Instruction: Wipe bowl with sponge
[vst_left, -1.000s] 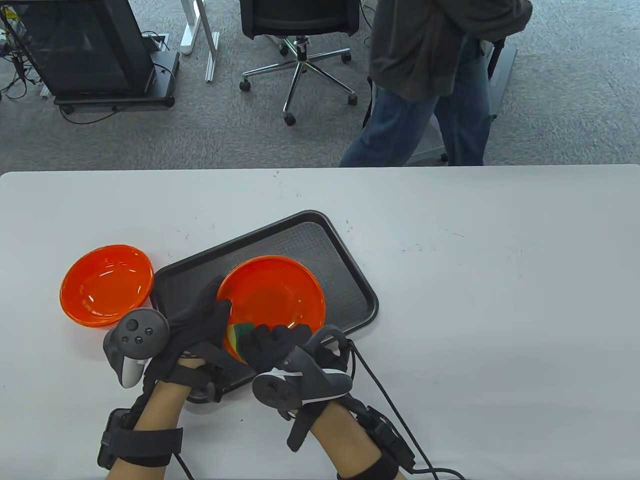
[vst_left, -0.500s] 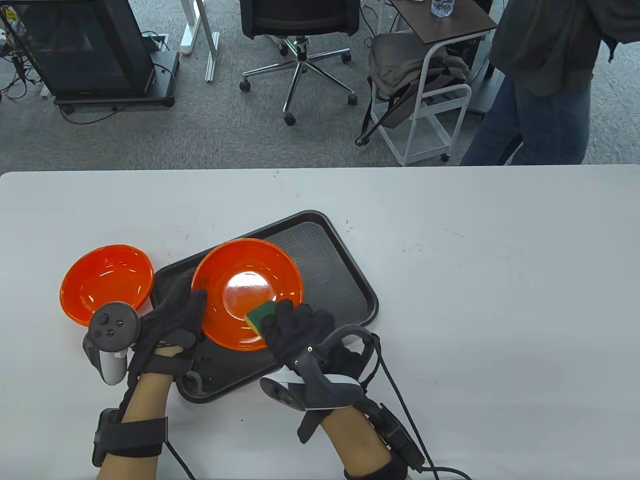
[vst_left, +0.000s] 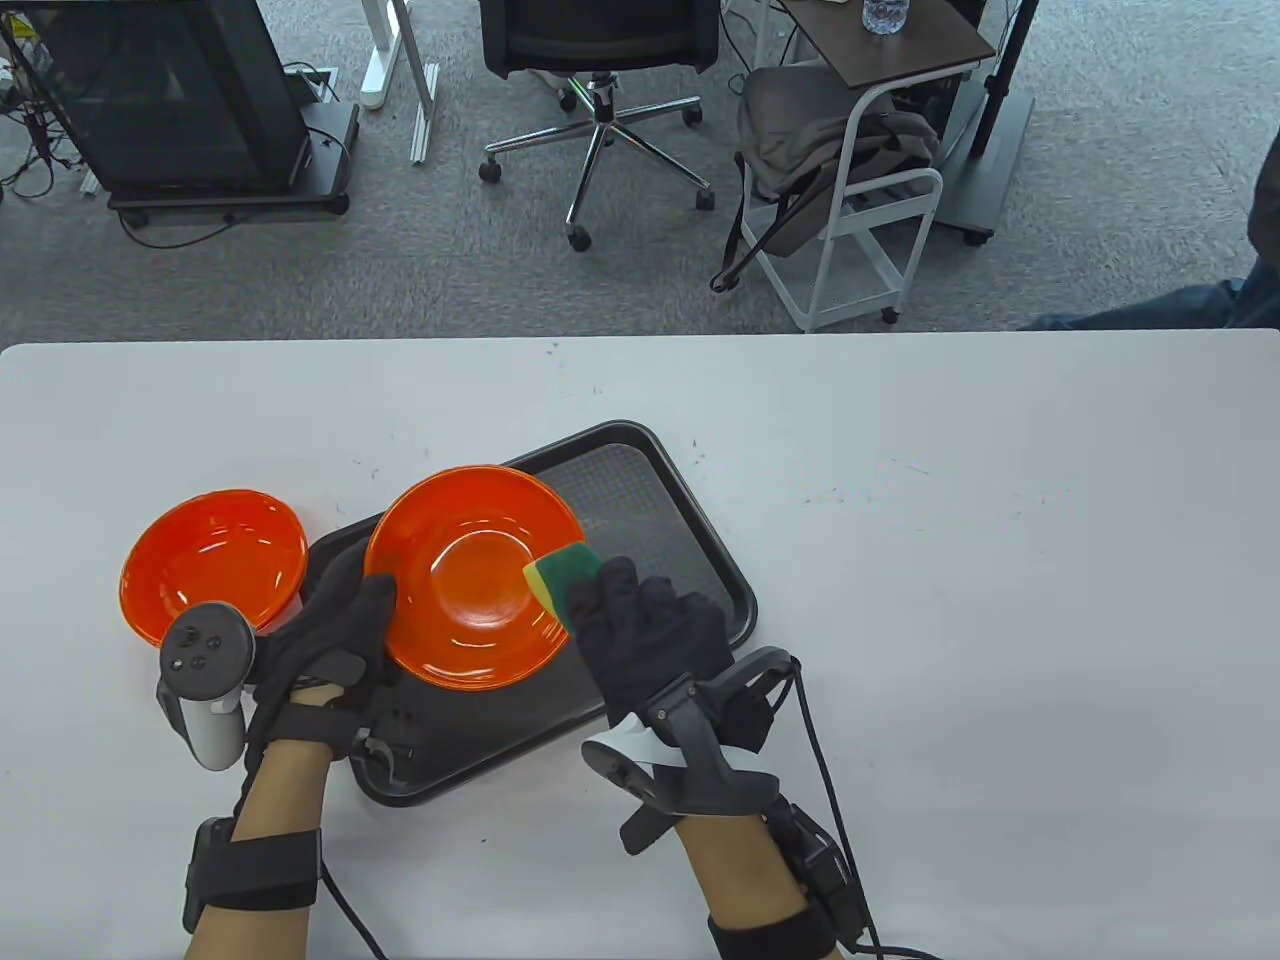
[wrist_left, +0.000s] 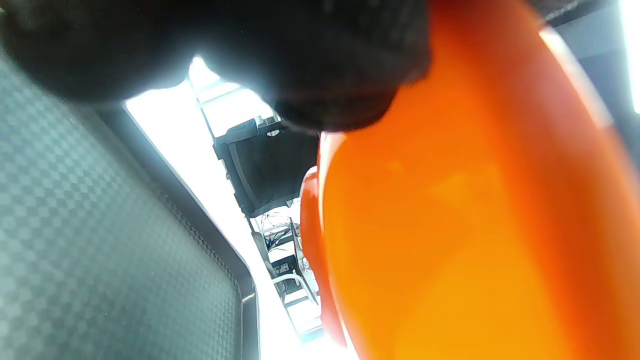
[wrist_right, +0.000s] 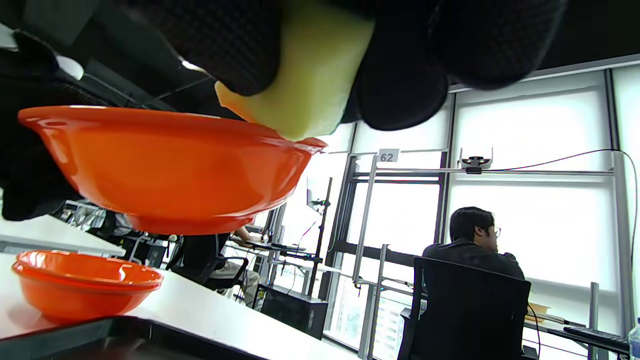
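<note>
An orange bowl (vst_left: 472, 575) is held up above the black tray (vst_left: 680, 540); my left hand (vst_left: 335, 625) grips its left rim. The right wrist view shows the bowl (wrist_right: 165, 165) lifted clear of the tray, and the left wrist view shows its underside (wrist_left: 465, 210). My right hand (vst_left: 640, 625) grips a green and yellow sponge (vst_left: 563, 575) at the bowl's right rim. In the right wrist view the sponge (wrist_right: 310, 65) touches the rim from above.
A second orange bowl (vst_left: 212, 565) sits on the white table (vst_left: 950, 560) left of the tray, also in the right wrist view (wrist_right: 85, 287). An office chair (vst_left: 600, 60) and a white cart (vst_left: 860, 180) stand on the floor beyond the table.
The bowl moved left and rose in my left hand. My right hand carried the sponge from the bowl's near edge across the inside to its right rim. A passer-by walked off to the right.
</note>
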